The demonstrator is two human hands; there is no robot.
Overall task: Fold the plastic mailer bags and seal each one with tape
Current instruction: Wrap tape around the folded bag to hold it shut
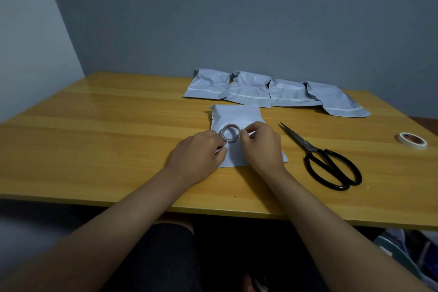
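tape roll sits mid-frame over the folded mailer; my left hand grips it, right hand pinches the free end. i'd pull slow, keeping the strip flat.

Wooden table — yellow-brown, glossy top. Black-handled scissors lying flat on it, blades closed, tips pointing away. Grey-blue wall behind — plain.
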